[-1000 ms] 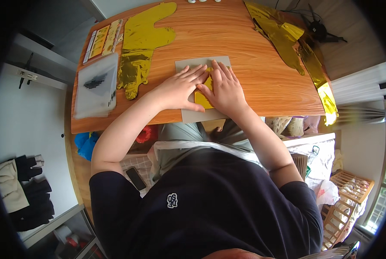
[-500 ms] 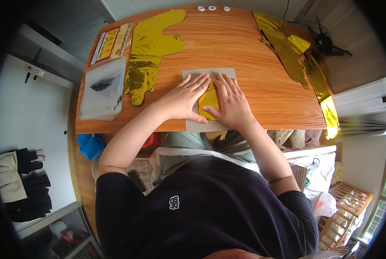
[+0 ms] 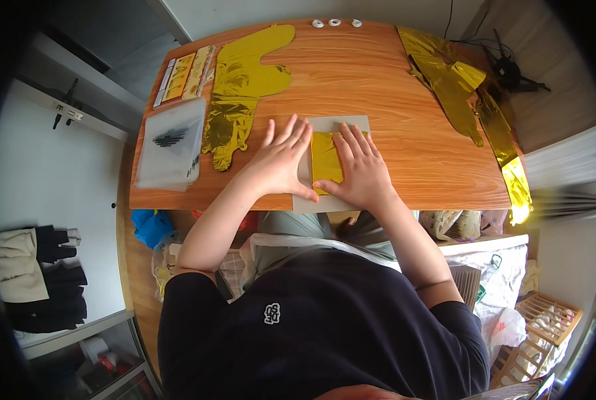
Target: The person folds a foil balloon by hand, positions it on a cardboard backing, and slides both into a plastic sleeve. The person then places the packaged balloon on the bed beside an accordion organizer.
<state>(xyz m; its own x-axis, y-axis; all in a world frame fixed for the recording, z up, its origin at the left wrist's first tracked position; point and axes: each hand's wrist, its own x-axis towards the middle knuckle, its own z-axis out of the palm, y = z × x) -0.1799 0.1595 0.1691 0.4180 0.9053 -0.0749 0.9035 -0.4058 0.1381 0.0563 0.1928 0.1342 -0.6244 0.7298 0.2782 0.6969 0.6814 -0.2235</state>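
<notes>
A folded rectangle of gold foil (image 3: 326, 160) lies flat on a grey board (image 3: 319, 125) at the table's near edge. My right hand (image 3: 363, 165) rests flat over the foil's right side, fingers spread and pointing away from me, thumb on the near part of the foil. Beside the foil's left edge is my left hand (image 3: 281, 162), spread wide, its thumb reaching toward the foil's near corner. Nothing is held in either palm. The foil's right part is hidden beneath my right hand.
Flat gold foil balloons lie at left (image 3: 244, 77) and right (image 3: 448, 83), the right foil hanging over the table edge. Clear plastic bags (image 3: 171, 150) and a printed packet (image 3: 183, 75) sit far left. Three small white rolls (image 3: 335, 23) stand at the back, a black spread-legged stand (image 3: 508, 70) at right.
My left hand has slid left off the foil, uncovering its left edge. My right hand stays over the foil's right side. The whole view has shifted slightly.
</notes>
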